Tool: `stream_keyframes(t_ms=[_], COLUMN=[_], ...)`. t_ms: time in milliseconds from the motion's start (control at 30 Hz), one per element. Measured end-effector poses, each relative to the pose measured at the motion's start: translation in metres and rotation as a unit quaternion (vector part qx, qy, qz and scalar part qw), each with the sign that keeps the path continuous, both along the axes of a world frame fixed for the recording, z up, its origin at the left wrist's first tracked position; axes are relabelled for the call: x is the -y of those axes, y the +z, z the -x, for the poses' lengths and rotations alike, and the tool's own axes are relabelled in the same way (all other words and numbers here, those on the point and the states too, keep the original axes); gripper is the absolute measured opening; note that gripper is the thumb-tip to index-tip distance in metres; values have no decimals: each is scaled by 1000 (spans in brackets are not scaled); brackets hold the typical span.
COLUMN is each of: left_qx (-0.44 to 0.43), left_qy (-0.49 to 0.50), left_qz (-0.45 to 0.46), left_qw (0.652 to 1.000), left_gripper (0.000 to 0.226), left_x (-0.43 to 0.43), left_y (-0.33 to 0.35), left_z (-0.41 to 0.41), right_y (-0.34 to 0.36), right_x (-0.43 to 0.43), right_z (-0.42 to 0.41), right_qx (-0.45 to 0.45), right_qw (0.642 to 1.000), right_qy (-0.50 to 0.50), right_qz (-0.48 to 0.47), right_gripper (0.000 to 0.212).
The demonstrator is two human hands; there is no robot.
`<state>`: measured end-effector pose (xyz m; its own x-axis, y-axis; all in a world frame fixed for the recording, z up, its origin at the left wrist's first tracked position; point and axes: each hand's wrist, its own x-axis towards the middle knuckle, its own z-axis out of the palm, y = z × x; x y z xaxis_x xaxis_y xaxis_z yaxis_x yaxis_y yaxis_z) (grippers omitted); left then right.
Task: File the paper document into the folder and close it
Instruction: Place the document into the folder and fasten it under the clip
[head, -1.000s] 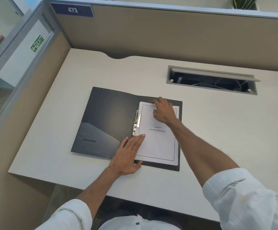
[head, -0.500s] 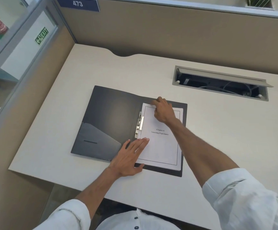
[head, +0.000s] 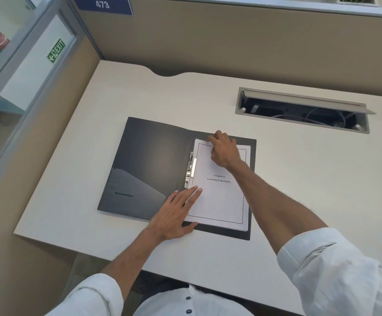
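**Paper lying in the open folder**

The paper (head: pixel 219 197) rests on the right half of your open folder (head: pixel 149 165), beside the metal clip (head: pixel 190 169). Your left hand (head: pixel 176 215) lies flat, fingers spread, on its lower left edge. Your right hand (head: pixel 225 150) curls, pinching its top edge.

Blk folder (head: pixel 149 160), wht paper (head: pixel 219 201), beige desk (head: pixel 139 92).

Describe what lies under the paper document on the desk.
The paper document rests on the right half of the open black folder, whose edges show around it. The folder surface beneath the sheets is covered.
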<state>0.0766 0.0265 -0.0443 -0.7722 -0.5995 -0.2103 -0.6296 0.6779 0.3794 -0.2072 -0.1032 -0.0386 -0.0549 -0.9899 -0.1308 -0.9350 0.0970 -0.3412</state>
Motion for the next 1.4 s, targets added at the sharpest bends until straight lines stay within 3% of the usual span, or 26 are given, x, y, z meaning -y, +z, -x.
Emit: stream_keyframes(t_ms=[267, 400, 533, 700, 800, 1000, 1400], left_qx=[-10, -43, -81, -122, -124, -112, -117], left_qy=[-2, 4, 92, 286, 336, 343, 379], left_qz=[2, 1, 2, 6, 2, 0, -29], left_qw=[1000, 999, 993, 950, 934, 933, 917], left_gripper=[104, 105, 97, 57, 40, 39, 25], left_x=[0, 0, -1, -6, -12, -27, -32], left_y=[2, 8, 9, 10, 15, 11, 11], left_z=[0, -1, 0, 10, 18, 26, 38], right_y=[6, 15, 23, 23, 26, 21, 20], right_x=[-11, -18, -43, -111, -150, -201, -222], right_z=[0, 0, 7, 7, 7, 4, -8], right_qx=[6, 36, 123, 217, 224, 220, 236], right_qw=[1000, 999, 980, 904, 876, 860, 868], right_qy=[14, -12, -136, -357, -419, -458, -437], right_qz=[-21, 16, 76, 89, 79, 51, -3], right_gripper=[62, 63, 58, 52, 50, 46, 39])
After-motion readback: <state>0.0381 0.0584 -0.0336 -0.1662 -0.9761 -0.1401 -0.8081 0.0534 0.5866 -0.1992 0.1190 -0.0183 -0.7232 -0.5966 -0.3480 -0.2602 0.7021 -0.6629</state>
